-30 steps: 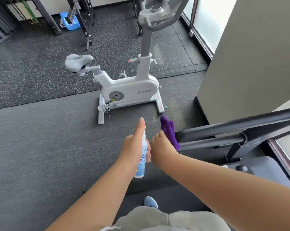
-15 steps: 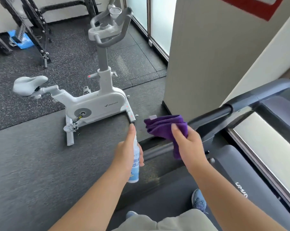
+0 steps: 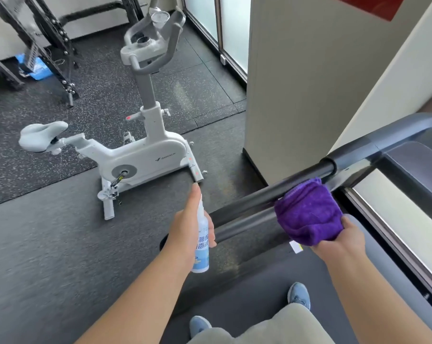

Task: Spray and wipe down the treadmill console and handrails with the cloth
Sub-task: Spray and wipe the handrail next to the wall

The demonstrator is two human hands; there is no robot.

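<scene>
Purple microfibre cloth (image 3: 309, 212): now lying pressed against the black treadmill handrail (image 3: 272, 192), no longer lifted clear.
Right hand (image 3: 339, 242): gripping the cloth's lower edge.
Left hand (image 3: 190, 229): clasping the white spray bottle (image 3: 202, 244), beside the rail.

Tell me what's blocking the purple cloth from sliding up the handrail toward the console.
Nothing visible: the purple cloth, held by the right hand, already lies on the black handrail, and the rail's stretch up to the console is bare.

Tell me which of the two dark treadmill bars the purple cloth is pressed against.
The upper handrail, the thicker, glossier bar running up to the console frame. The purple cloth, held by the right hand, bunches against it; the thinner lower bar sits beneath it.
</scene>
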